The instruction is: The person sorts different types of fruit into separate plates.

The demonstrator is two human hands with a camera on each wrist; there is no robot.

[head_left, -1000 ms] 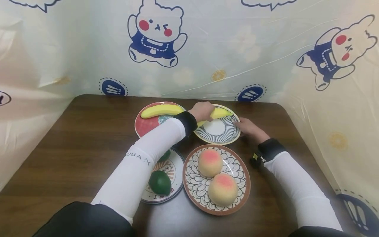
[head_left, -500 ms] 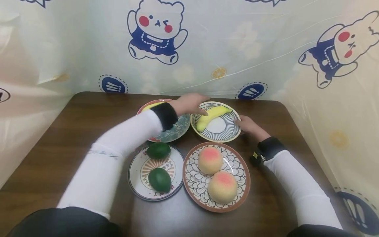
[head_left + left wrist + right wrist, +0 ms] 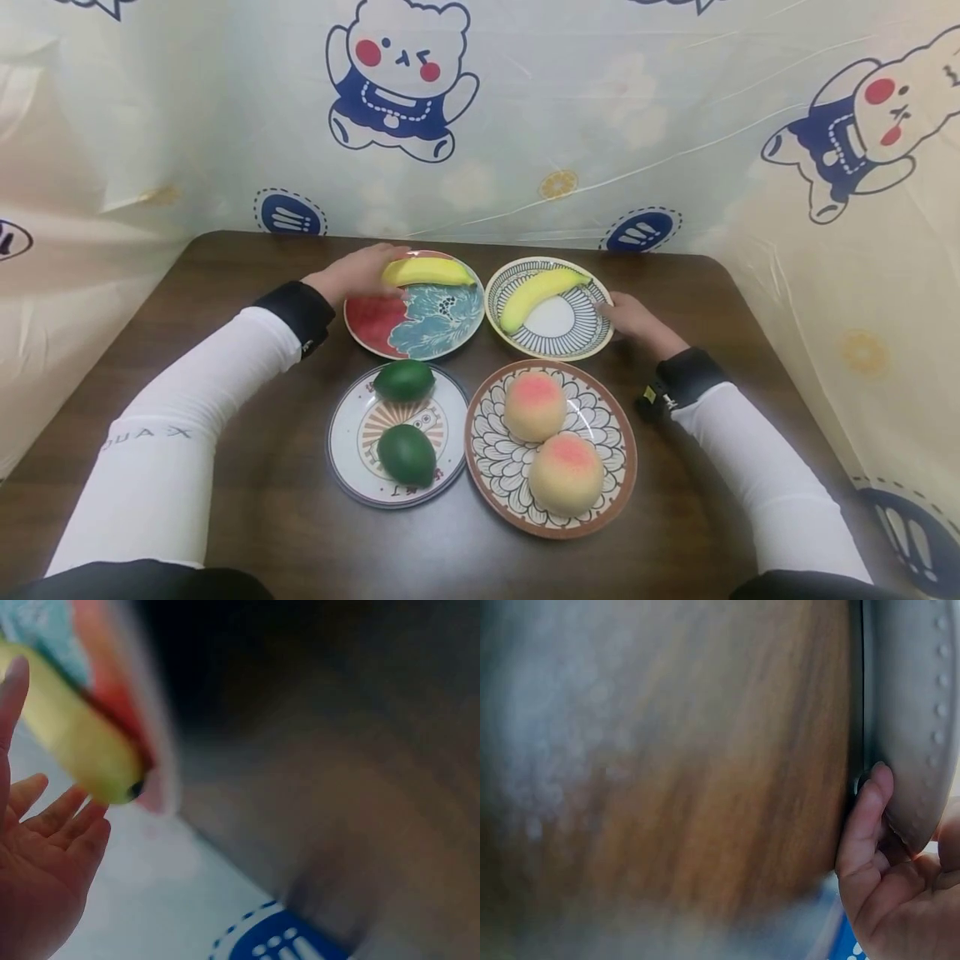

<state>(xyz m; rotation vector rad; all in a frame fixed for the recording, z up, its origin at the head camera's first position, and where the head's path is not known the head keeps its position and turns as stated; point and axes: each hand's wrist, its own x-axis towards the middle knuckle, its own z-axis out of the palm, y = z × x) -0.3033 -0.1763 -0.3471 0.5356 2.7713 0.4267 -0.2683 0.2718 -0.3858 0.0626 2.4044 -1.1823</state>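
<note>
My left hand point(image 3: 362, 275) is at the left rim of a red-and-blue plate point(image 3: 442, 325), beside the end of a banana point(image 3: 433, 271) lying on it. In the left wrist view, the spread fingers of that hand point(image 3: 56, 855) are close to the banana's dark tip point(image 3: 112, 776); whether they touch it I cannot tell. My right hand point(image 3: 639, 323) pinches the right rim of a black-and-white striped bowl point(image 3: 555, 319), where a second banana point(image 3: 536, 300) lies. The right wrist view has its fingers curled against the bowl's pale outer wall point(image 3: 911, 705).
Nearer to me, a white plate point(image 3: 347, 450) holds two dark green oval fruits point(image 3: 407, 455). To its right stands a brown-rimmed plate point(image 3: 491, 479) with two peaches point(image 3: 566, 475). The wooden table point(image 3: 247, 358) meets a printed cloth point(image 3: 510, 183) at the back.
My left hand has let go of the banana in the striped bowl and moved left to the red-and-blue plate. My right hand stays at the bowl's rim.
</note>
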